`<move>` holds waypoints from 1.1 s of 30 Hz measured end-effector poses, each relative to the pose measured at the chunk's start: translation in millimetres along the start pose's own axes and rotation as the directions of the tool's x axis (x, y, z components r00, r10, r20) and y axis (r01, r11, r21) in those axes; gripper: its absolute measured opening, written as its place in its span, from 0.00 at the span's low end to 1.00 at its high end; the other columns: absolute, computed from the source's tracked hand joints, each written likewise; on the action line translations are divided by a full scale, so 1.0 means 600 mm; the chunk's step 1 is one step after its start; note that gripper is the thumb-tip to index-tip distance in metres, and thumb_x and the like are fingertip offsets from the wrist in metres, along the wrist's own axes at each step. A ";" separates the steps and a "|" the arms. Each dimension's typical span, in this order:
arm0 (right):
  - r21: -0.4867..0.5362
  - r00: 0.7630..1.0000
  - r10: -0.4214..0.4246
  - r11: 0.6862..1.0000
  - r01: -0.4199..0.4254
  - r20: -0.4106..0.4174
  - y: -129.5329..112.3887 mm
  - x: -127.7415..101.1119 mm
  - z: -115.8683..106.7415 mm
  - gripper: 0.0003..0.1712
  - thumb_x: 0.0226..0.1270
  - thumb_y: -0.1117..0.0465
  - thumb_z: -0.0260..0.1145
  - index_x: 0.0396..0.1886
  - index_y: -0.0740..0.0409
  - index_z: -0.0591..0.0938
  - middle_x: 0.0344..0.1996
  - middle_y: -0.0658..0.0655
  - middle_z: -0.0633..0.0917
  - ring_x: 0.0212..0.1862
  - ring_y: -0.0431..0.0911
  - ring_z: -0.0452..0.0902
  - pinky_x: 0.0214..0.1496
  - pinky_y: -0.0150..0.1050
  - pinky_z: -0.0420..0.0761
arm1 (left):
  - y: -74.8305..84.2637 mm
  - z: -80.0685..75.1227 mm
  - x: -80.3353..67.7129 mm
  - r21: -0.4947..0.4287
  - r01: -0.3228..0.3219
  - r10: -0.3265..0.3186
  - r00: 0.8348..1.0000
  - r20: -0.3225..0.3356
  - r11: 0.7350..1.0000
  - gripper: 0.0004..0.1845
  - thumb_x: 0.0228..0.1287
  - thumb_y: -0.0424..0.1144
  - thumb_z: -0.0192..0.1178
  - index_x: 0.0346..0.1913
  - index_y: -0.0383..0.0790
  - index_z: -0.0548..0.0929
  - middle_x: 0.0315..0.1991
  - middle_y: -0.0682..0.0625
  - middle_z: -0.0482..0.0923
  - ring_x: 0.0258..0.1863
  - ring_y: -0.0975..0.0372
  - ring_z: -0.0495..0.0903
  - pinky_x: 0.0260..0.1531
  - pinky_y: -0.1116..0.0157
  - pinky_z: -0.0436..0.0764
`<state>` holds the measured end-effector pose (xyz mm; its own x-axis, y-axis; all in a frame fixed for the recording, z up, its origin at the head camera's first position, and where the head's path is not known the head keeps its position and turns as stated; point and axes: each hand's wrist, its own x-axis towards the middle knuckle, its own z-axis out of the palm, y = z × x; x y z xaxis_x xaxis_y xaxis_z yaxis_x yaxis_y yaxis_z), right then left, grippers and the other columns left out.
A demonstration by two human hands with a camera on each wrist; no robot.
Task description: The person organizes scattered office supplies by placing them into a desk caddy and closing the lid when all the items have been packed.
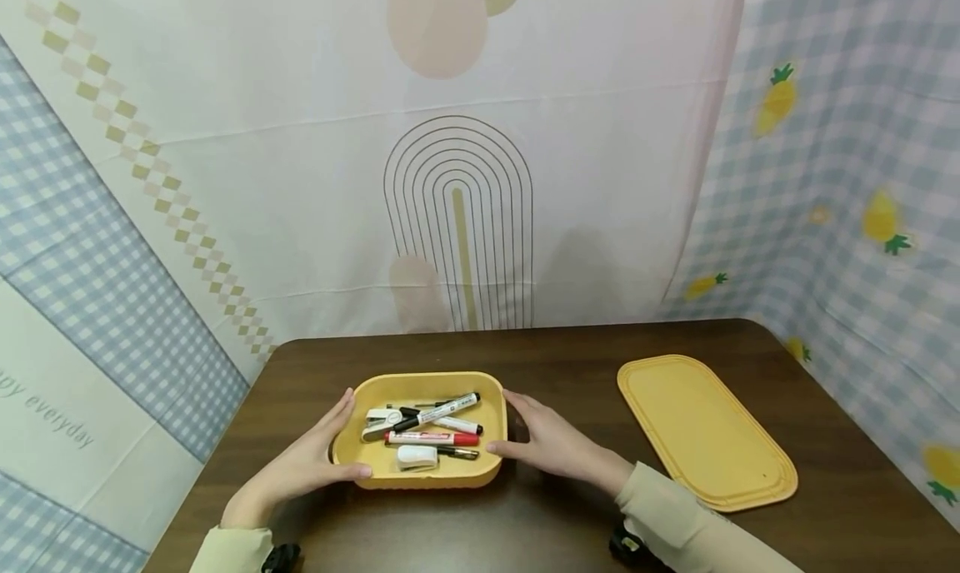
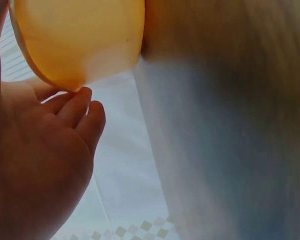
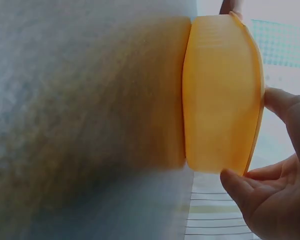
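two hands frame one yellow tray [image 1: 491, 406], which sits on a dark brown table [image 1: 570, 365] near its front edge, at about 6 o'clock in the head view.

left hand [image 1: 303, 465] — laid against the tray's left end at 9 o'clock; fingers straight along the wall, thumb lying on the front rim. left wrist view adds the underside: fingertips [image 2: 77, 102] touch the tray's rounded lower edge [image 2: 80, 40], loosely bent, not wrapped round it.

right hand [image 1: 551, 444] — laid against the tray's right end at 3 o'clock; fingers extended along the wall, thumb at the front corner. right wrist view shows the ribbed outer wall [image 3: 217, 95] side-on, thumb [image 3: 240, 187] at the lower corner and a finger by the rim — a cradling touch with relaxed fingers, not a closed grip.

tray contents, seen in the head view only: black-and-white marker [image 1: 442, 409] lying diagonally; red-capped marker [image 1: 431, 438]; white eraser-like block [image 1: 416, 456]; small stapler-like item [image 1: 378, 424], too small to tell for certain. neither wrist view shows the inside.

yellow lid [image 1: 701, 427] — flat on the table at 3 o'clock, well apart from the tray; absent from both wrist views.

patterned cloth backdrop [image 1: 457, 181] — behind and beside the table at 12 o'clock; checks and pineapples on the right panel.
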<state>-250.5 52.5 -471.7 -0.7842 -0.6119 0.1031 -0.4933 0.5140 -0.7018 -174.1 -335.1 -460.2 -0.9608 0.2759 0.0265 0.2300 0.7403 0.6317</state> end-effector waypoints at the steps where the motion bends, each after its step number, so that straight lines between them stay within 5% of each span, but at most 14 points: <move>1: 0.027 1.000 0.005 1.000 -0.005 0.008 0.002 -0.001 -0.001 0.53 0.65 0.40 0.71 0.78 0.64 0.60 0.72 0.67 0.68 0.66 0.56 0.73 0.64 0.50 0.76 | 0.001 0.003 0.001 0.007 -0.002 0.002 1.000 -0.006 1.000 0.61 0.54 0.57 0.75 0.80 0.33 0.49 0.81 0.40 0.39 0.77 0.42 0.47 0.68 0.40 0.56; 10: 0.224 0.998 0.070 0.972 -0.068 0.002 0.016 -0.019 -0.014 0.49 0.67 0.53 0.72 0.77 0.69 0.59 0.73 0.69 0.66 0.63 0.57 0.77 0.57 0.42 0.80 | 0.015 0.029 0.022 0.000 -0.009 0.009 1.000 -0.018 1.000 0.61 0.55 0.58 0.74 0.80 0.34 0.48 0.81 0.40 0.38 0.77 0.42 0.48 0.68 0.40 0.58; 33: 0.318 0.975 0.206 0.933 -0.169 -0.087 0.063 -0.075 -0.078 0.44 0.67 0.58 0.72 0.77 0.66 0.62 0.72 0.70 0.66 0.63 0.61 0.76 0.54 0.41 0.82 | 0.096 0.085 0.078 -0.004 -0.001 0.001 0.999 0.046 1.000 0.66 0.53 0.66 0.71 0.80 0.32 0.45 0.81 0.41 0.35 0.78 0.48 0.45 0.72 0.48 0.56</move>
<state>-251.6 127.7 -470.1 -0.8987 -0.4381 0.0173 -0.2082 0.3918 -0.8962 -198.1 -248.2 -461.9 -0.9523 0.3050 -0.0086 0.2305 0.7375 0.6348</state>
